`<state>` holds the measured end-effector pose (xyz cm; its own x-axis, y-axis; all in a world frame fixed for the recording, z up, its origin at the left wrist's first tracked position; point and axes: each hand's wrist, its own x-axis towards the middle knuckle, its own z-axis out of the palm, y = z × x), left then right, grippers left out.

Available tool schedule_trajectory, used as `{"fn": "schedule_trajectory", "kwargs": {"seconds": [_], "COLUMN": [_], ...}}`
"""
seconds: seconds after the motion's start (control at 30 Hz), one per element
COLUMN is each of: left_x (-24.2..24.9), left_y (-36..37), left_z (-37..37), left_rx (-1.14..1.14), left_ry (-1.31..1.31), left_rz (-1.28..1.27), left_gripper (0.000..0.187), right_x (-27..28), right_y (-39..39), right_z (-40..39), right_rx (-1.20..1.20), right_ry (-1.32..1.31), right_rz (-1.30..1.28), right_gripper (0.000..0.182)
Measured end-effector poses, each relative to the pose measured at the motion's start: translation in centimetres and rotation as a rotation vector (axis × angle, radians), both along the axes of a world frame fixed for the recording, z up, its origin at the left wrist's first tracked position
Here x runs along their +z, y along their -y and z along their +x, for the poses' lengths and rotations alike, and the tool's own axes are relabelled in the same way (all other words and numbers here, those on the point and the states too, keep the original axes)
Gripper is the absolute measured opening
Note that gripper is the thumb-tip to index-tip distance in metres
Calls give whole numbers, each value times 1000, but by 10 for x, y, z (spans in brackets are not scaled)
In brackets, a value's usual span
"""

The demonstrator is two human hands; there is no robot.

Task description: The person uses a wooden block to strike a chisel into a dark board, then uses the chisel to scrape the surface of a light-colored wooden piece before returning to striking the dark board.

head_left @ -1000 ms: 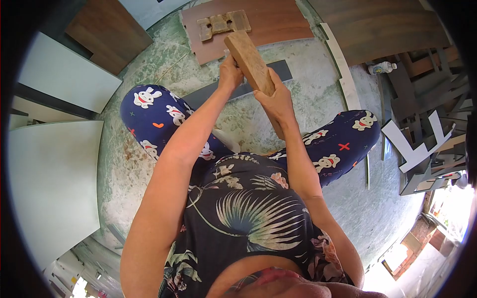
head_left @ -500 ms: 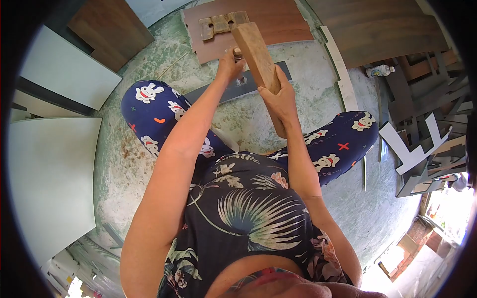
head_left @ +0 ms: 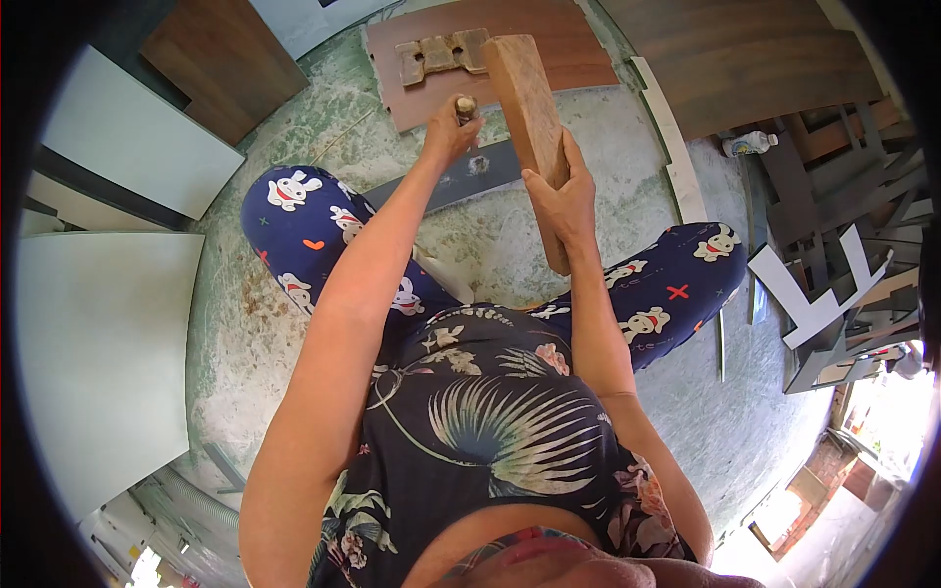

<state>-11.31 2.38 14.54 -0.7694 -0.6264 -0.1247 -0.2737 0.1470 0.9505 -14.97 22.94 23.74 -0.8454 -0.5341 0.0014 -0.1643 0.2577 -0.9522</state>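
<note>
Near the long grey strip point(head_left: 446, 186), my left fingers point(head_left: 448, 127) gripped a round-ended tool point(head_left: 465, 104), right fingers point(head_left: 577, 165) a brown wood block point(head_left: 530, 108), best held steady.

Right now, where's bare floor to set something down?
Bare floor: between left leg and pale panel; also between gray strip and shirt, left of the wooden block. Crowded: beyond the right leg, at the offcut heap.

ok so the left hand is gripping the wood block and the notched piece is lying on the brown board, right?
Not quite: the head view shows the right hand, not the left hand, gripping the wood block. The notched piece does lie on the brown board.
</note>
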Motion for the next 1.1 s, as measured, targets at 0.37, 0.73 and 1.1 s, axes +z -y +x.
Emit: {"fn": "schedule_trajectory", "kwargs": {"seconds": [0.37,0.73,1.1], "left_x": [-5,7,1], "left_y": [-13,-26,-18], "left_z": [0,0,-3], "left_rx": [-17,48,3], "left_ry": [-26,-56,57], "left_rz": [-34,-156,-143], "left_gripper": [31,34,35], "right_x": [4,0,-15], "right_y": [2,10,18], "right_z": [1,7,5], "right_rx": [39,85,107], "right_ry": [24,-58,-1], "right_rz": [1,107,136], "right_gripper": [77,77,78]}}
